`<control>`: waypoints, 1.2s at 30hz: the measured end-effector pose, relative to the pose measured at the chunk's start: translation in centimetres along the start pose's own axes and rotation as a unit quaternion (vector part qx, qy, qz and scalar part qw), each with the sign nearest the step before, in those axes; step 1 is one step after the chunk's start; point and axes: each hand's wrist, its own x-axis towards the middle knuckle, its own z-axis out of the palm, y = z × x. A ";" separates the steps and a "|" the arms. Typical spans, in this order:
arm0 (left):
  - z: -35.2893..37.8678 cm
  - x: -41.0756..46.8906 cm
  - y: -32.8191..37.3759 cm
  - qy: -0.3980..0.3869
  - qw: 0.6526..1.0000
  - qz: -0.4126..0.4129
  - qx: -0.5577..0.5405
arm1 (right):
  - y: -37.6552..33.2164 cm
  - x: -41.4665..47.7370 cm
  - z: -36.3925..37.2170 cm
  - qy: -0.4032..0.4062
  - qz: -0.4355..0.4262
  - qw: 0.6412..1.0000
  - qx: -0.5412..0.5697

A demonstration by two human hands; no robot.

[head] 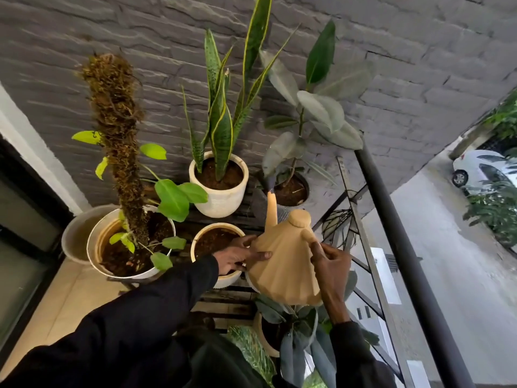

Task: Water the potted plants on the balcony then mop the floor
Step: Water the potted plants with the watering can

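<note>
Watering can [282, 264]: tan, tilted, held up among the plants, spout [271, 208] tip over the dark pot [291, 193] by the railing.
Left hand [237, 257]: fingers spread flat against its side.
Right hand [333, 264]: curled round the handle [309, 236].

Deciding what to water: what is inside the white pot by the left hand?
Dark soil, no plant showing in the white pot. The left hand covers its near right part.

Tallest leaf of the snake plant [257, 32] cut off by the top edge, white car [472, 166] cropped at the right edge, rubber plant's pot [307, 190] partly hidden behind the watering can's spout [271, 212].
</note>
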 end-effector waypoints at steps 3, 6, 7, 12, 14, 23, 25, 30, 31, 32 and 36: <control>-1.8 -0.6 0.0 -0.003 1.000 -0.002 -0.025 | -1.1 1.2 1.7 -0.030 -0.029 0.998 -0.036; -3.5 -1.3 0.8 -0.013 0.998 -0.013 -0.065 | -2.8 2.9 3.8 -0.063 -0.029 0.996 -0.057; -4.1 -1.5 1.1 -0.013 0.997 -0.014 -0.069 | -3.7 3.5 4.6 -0.075 -0.036 0.994 -0.066; -7.2 -1.6 2.9 -0.025 0.996 -0.010 -0.089 | -8.1 7.1 8.6 -0.132 -0.058 0.984 -0.104; -8.4 -1.3 3.4 -0.033 0.992 -0.021 -0.117 | -9.7 8.4 10.2 -0.148 -0.049 0.979 -0.132; -11.1 -0.7 6.4 -0.038 0.979 -0.028 -0.201 | -15.2 12.9 15.7 -0.136 -0.066 0.951 -0.270; -11.3 -0.3 6.6 -0.041 0.975 -0.036 -0.214 | -16.2 13.4 16.3 -0.135 -0.076 0.942 -0.297; -11.2 -0.1 7.2 -0.058 0.969 -0.053 -0.235 | -18.4 14.7 17.5 -0.140 -0.096 0.921 -0.350; -11.3 0.0 7.3 -0.058 0.968 -0.056 -0.239 | -18.9 14.8 17.7 -0.142 -0.097 0.917 -0.359; -11.3 0.0 7.4 -0.060 0.966 -0.059 -0.244 | -19.3 14.9 17.9 -0.143 -0.099 0.914 -0.366; -11.5 0.0 8.0 -0.059 0.963 -0.067 -0.256 | -20.2 15.6 18.4 -0.155 -0.112 0.909 -0.371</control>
